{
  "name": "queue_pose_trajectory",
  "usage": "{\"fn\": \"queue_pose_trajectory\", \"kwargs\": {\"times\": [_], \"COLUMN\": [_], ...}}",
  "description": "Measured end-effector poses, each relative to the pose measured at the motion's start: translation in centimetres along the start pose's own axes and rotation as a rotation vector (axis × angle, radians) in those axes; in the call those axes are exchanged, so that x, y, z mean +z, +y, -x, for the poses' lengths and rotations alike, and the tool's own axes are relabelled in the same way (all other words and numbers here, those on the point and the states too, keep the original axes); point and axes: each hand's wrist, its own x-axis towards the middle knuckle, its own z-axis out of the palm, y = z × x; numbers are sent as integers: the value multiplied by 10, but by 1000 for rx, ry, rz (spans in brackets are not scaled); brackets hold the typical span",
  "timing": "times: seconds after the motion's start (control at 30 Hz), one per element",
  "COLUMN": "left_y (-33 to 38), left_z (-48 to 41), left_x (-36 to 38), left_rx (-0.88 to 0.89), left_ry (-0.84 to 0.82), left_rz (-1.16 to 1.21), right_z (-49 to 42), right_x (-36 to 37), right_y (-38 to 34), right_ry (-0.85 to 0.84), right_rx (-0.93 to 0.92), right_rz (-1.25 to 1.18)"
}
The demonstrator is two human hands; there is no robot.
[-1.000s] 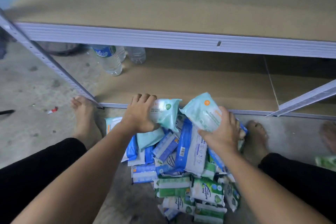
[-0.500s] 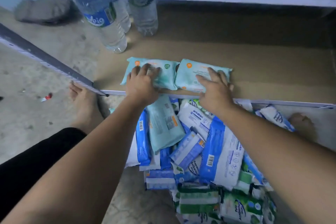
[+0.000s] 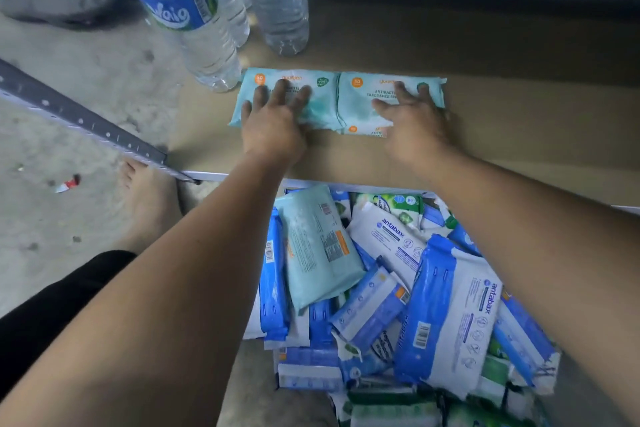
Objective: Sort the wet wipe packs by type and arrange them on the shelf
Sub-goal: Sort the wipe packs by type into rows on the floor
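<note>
Teal packs (image 3: 325,104), two, on shelf (image 3: 519,135); my left hand (image 3: 273,125), right hand (image 3: 412,121) flat on them, fingers spread; near pile (image 3: 450,305) unsorted.

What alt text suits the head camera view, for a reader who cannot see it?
A person's left hand and right hand lie flat on pale teal plastic wet wipe packs set side by side on a brown board shelf. Clear plastic water bottles stand behind; a pile of blue-and-white packs lies on the floor in front.
</note>
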Motion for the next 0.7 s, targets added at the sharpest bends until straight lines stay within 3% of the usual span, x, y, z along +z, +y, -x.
{"fn": "queue_pose_trajectory", "kwargs": {"times": [0.23, 0.4, 0.57, 0.7], "left_y": [-7, -9, -8, 2], "left_z": [-29, -28, 29, 114], "left_x": [1, -4, -21, -24], "left_rx": [9, 33, -55, -18], "left_ry": [13, -32, -50, -35], "left_rz": [-39, -23, 123, 106], "right_z": [-33, -22, 47, 137], "right_x": [-5, -13, -21, -13], "right_y": [-5, -6, -5, 7], "right_ry": [-17, -43, 62, 142], "right_rx": [-8, -8, 200, 292], "right_rz": [66, -65, -374, -486]}}
